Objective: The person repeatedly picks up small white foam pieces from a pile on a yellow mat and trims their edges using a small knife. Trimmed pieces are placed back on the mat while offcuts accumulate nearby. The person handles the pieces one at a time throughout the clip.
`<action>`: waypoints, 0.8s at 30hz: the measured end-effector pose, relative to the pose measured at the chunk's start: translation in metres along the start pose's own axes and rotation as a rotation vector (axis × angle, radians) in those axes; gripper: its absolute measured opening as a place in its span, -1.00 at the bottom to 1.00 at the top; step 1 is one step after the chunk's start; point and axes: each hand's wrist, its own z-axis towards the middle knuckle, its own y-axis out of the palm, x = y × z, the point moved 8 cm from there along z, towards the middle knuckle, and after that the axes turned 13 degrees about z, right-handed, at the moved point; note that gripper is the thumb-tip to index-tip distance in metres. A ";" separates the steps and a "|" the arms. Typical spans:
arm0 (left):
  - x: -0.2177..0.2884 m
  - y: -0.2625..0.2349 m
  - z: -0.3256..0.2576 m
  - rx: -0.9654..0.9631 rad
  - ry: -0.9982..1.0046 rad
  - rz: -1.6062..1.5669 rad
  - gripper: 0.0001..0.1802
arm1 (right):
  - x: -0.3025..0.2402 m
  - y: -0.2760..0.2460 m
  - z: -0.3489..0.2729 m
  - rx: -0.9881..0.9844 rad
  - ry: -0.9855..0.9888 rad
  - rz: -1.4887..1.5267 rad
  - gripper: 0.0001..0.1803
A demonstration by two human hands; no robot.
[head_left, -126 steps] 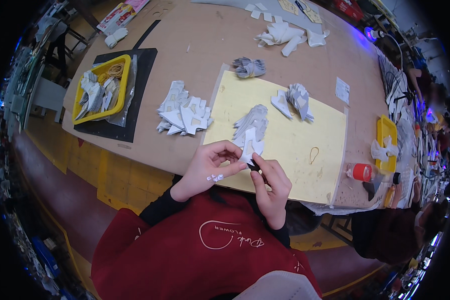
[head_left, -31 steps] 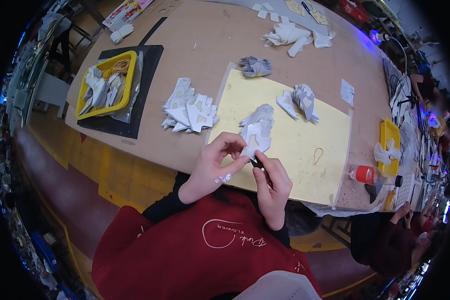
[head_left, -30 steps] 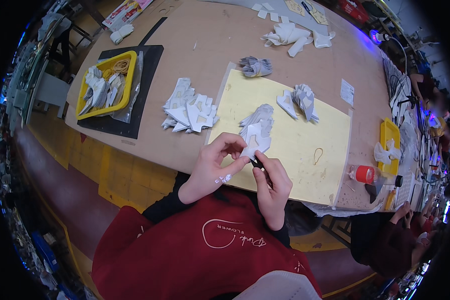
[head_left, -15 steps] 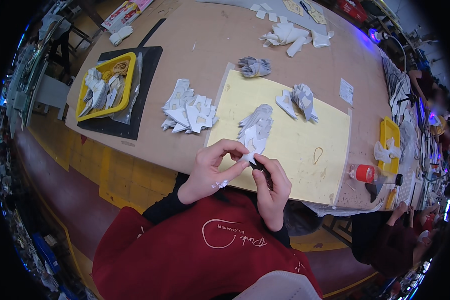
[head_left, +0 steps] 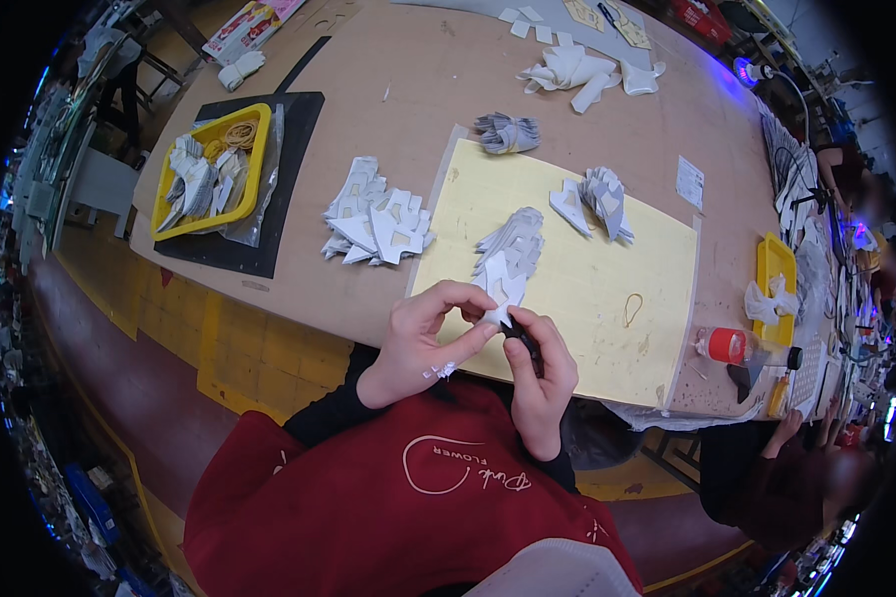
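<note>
Above the near edge of the table, my left hand (head_left: 418, 343) pinches the lower end of a white cut-out piece (head_left: 505, 283) between thumb and fingers. My right hand (head_left: 544, 383) is closed right beside it, its fingertips at the piece's lower tip. A small dark object (head_left: 521, 340) sits in the right hand; fingers hide most of it, so its kind is unclear. Just beyond the held piece lies a fanned stack of similar white pieces (head_left: 516, 234) on a yellow sheet (head_left: 627, 318).
Left of the sheet lies a pile of white cut-outs (head_left: 393, 224). Bundled pieces (head_left: 508, 132) and another cluster (head_left: 607, 204) sit farther back. A rubber band (head_left: 632, 309), a bottle (head_left: 742, 346) and a yellow tray (head_left: 261, 164) also lie on the table. A co-worker sits at right.
The white piece has tilted slightly between my fingers, and the dark object has shifted a little. Both hands stay in nearly the same place. The co-worker at right has moved.
</note>
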 end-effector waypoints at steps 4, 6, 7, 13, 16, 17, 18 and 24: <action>0.000 -0.001 0.001 0.016 -0.024 -0.050 -0.71 | 0.000 -0.002 0.001 -0.028 0.007 0.000 -0.69; -0.002 -0.001 0.000 0.005 -0.011 -0.001 -0.71 | -0.004 -0.001 0.003 -0.036 0.008 -0.029 -0.69; -0.002 -0.001 0.000 -0.002 -0.004 0.023 -0.71 | -0.004 0.000 0.003 -0.030 0.017 -0.038 -0.69; -0.002 -0.002 0.000 -0.002 0.008 0.046 -0.70 | -0.001 -0.001 0.002 -0.013 0.004 -0.013 -0.68; -0.001 -0.004 0.000 0.032 -0.002 0.009 -0.69 | -0.006 0.000 0.002 -0.035 -0.063 -0.038 -0.67; 0.000 -0.004 0.000 0.037 -0.003 0.018 -0.69 | -0.009 0.001 0.002 -0.043 -0.096 -0.056 -0.67; 0.001 -0.004 0.000 0.043 -0.005 0.026 -0.69 | -0.009 0.001 0.003 -0.044 -0.089 -0.066 -0.66; 0.000 -0.004 0.000 0.048 0.006 0.117 -0.68 | -0.013 0.003 0.002 -0.017 -0.139 -0.152 -0.63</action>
